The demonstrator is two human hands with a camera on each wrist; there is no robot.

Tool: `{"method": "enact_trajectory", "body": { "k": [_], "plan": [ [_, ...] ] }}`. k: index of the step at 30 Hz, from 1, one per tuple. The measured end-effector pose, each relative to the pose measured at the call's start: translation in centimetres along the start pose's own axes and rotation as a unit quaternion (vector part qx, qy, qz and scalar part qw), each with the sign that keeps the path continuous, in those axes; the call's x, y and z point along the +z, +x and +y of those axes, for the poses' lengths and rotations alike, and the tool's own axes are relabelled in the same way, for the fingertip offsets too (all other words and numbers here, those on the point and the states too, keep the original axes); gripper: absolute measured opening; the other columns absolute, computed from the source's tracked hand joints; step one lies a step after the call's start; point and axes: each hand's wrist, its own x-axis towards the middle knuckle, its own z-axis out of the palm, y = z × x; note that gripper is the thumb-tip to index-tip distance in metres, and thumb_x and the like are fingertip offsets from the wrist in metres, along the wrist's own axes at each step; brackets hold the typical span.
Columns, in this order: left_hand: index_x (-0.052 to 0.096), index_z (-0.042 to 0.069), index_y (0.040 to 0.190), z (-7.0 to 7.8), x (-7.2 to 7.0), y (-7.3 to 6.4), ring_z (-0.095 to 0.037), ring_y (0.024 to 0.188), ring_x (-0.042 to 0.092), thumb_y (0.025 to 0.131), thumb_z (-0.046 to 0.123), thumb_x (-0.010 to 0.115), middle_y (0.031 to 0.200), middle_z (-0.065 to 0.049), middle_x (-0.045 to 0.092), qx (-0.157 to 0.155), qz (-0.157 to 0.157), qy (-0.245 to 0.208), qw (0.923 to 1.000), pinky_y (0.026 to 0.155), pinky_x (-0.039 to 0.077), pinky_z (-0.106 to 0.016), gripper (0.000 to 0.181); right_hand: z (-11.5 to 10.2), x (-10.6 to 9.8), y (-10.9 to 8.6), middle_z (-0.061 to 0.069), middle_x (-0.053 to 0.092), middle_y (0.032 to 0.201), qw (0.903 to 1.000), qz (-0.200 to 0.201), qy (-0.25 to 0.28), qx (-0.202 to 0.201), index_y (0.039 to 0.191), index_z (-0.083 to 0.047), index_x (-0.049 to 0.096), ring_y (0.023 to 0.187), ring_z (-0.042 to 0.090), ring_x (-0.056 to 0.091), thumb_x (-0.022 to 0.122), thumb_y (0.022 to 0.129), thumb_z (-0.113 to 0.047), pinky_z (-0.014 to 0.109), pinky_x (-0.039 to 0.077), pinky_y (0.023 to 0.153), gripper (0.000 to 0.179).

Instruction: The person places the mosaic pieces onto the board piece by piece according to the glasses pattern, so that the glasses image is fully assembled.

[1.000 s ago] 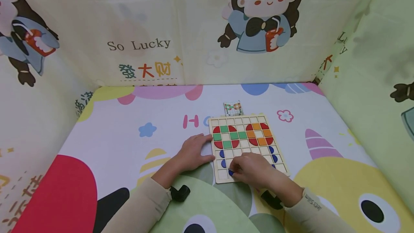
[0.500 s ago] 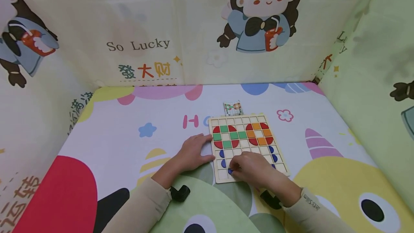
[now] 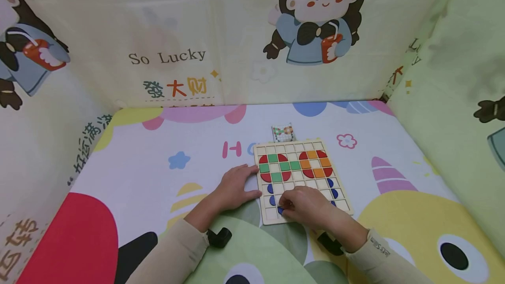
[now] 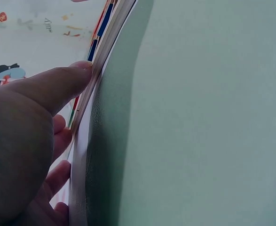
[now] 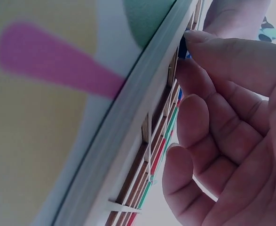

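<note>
A square wooden grid board [image 3: 289,185] lies on the table, its cells partly filled with red, green and orange pieces in two round groups. Blue half-round pieces [image 3: 270,188] sit in the lower cells at left and right. My left hand [image 3: 236,187] rests against the board's left edge, thumb and fingers spread. Over the lower part of the board, my right hand [image 3: 305,205] pinches a blue half-round piece [image 5: 183,48] between thumb and index finger, at a cell in the bottom row. Its other fingers are curled, and the hand hides several cells.
Behind the board lies a small pattern card [image 3: 283,133] showing a coloured design. A cartoon-printed cloth [image 3: 205,130] covers the table. Printed fabric walls [image 3: 236,34] stand at the back and both sides.
The blue piece under my right fingertips has shifted slightly and now lies flatter in its bottom-row cell. My left hand has stayed at the board's edge.
</note>
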Motion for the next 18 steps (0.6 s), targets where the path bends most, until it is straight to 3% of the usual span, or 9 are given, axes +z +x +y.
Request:
{"method": "enact_trajectory", "body": {
  "k": [3,7,11,14,18],
  "plan": [
    [0.048,0.009,0.148,-0.1,0.0,-0.1,-0.034,0.141,0.034,0.09,0.036,0.074,0.149,-0.009,0.048,0.001,0.003,0.001,1.0,0.115,0.026,-0.054,0.069,-0.1,0.0,-0.1,-0.013,0.062,0.082,1.0,0.0,0.003,-0.002,0.092,-0.017,0.072,0.076,0.007,0.055,0.079,0.086,-0.017,0.031,0.052,0.072,0.01],
    [0.048,0.01,0.148,-0.1,0.0,-0.1,-0.034,0.142,0.034,0.09,0.037,0.074,0.149,-0.009,0.048,0.004,0.003,0.004,1.0,0.114,0.026,-0.054,0.069,0.0,-0.6,-0.2,-0.013,0.064,0.085,0.9996,0.01,0.008,0.025,0.096,-0.017,0.072,0.079,0.009,0.056,0.078,0.087,-0.02,0.033,0.051,0.074,0.011],
    [0.047,0.009,0.148,0.0,-0.2,0.0,-0.034,0.14,0.036,0.09,0.036,0.074,0.148,-0.01,0.048,-0.001,-0.004,-0.002,1.0,0.113,0.028,-0.054,0.07,0.7,-2.1,-0.5,-0.01,0.066,0.09,0.9975,0.046,0.015,0.052,0.102,-0.015,0.073,0.081,0.012,0.057,0.076,0.09,-0.021,0.033,0.051,0.075,0.013],
    [0.046,0.011,0.149,0.0,-0.6,0.2,-0.031,0.139,0.038,0.088,0.036,0.076,0.148,-0.009,0.048,-0.027,-0.007,-0.014,0.9995,0.112,0.032,-0.053,0.072,1.8,-3.8,-0.8,-0.003,0.069,0.095,0.9951,0.088,0.009,0.045,0.107,-0.01,0.072,0.083,0.017,0.061,0.074,0.091,-0.019,0.037,0.052,0.074,0.018],
    [0.046,0.013,0.15,0.2,-2.1,0.8,-0.028,0.138,0.04,0.087,0.039,0.077,0.149,-0.007,0.048,-0.06,0.019,-0.005,0.998,0.11,0.035,-0.053,0.075,3.8,-6.2,-1.3,0.012,0.069,0.11,0.9901,0.129,-0.011,0.054,0.119,-0.003,0.068,0.093,0.029,0.065,0.071,0.094,-0.022,0.049,0.053,0.081,0.031]
  ]
}}
